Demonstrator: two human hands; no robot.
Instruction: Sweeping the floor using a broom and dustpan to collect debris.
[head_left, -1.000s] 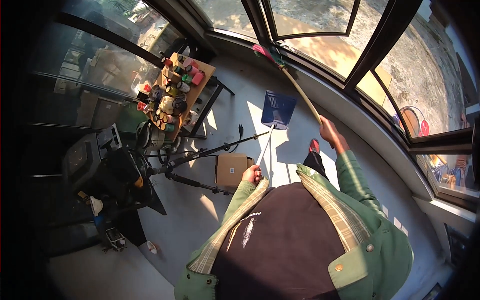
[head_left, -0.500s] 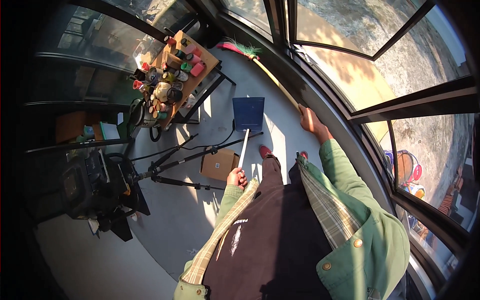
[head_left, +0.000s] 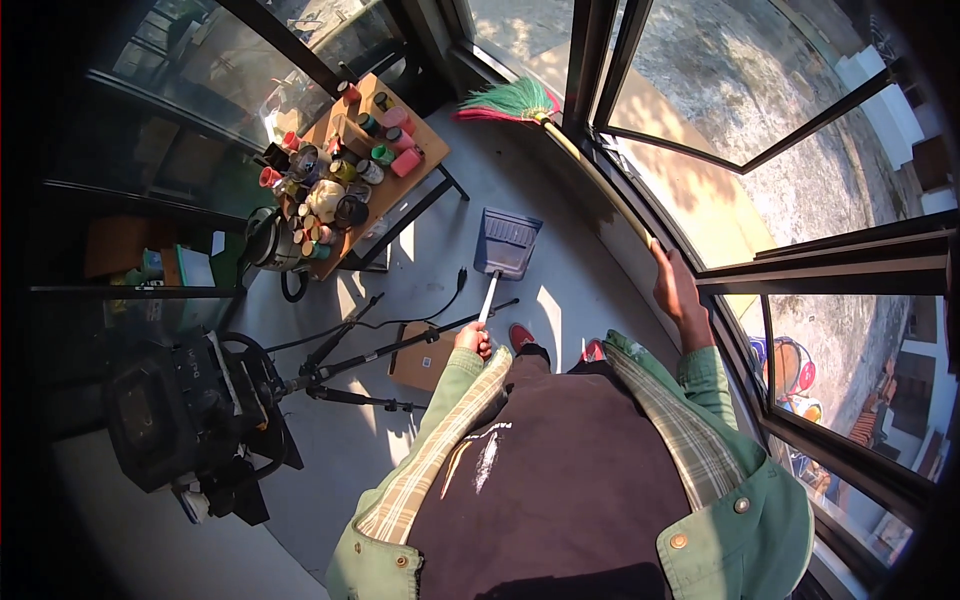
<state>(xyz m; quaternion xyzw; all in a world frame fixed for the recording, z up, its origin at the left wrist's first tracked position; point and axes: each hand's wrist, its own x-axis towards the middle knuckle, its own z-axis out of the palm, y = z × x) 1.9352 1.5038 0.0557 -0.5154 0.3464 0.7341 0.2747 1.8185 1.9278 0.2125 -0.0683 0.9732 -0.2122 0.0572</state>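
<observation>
My left hand (head_left: 472,340) grips the white handle of a blue dustpan (head_left: 506,241), whose pan rests on the grey floor ahead of me. My right hand (head_left: 675,285) is closed around the long wooden handle of a broom (head_left: 590,165). The broom's green and red bristle head (head_left: 512,101) lies far ahead by the window frame. My red shoes (head_left: 522,335) show just below the dustpan handle. Green jacket sleeves cover both my forearms.
A wooden table (head_left: 415,172) crowded with several jars and cups stands at the left. A black tripod (head_left: 340,378) lies on the floor beside a cardboard box (head_left: 420,362). A black machine (head_left: 180,410) sits lower left. Open window frames (head_left: 800,270) run along the right.
The view has swung, so the table and dustpan sit further from the window side. The broom head has slid forward toward the corner, and my right hand has moved along the sill.
</observation>
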